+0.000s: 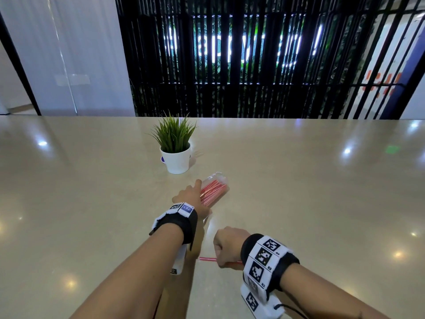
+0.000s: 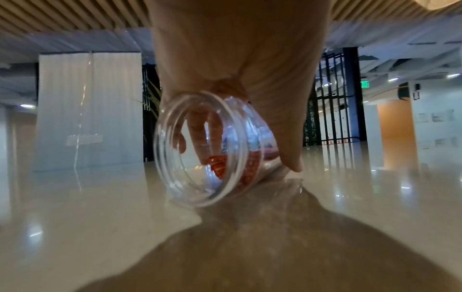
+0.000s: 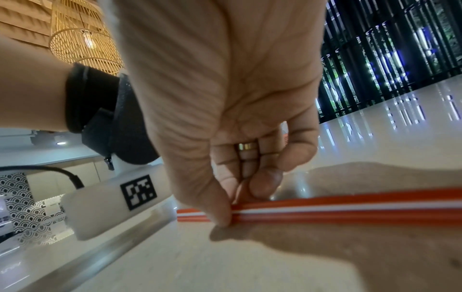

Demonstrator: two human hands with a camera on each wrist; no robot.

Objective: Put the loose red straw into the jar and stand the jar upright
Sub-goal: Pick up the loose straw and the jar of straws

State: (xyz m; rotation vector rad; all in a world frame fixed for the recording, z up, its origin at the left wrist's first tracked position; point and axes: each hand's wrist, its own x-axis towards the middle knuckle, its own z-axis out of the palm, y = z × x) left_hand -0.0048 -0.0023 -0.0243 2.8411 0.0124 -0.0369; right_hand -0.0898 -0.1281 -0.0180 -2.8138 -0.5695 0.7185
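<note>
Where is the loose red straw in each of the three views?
Head: the loose straw lies on the table near the bottom centre, pinched by the right hand.
Left wrist: not in view; only the jar, held by the left hand, shows.
Right wrist: it runs from the centre to the right edge, under the fingers.
Shared landmark: the black slatted screen.
</note>
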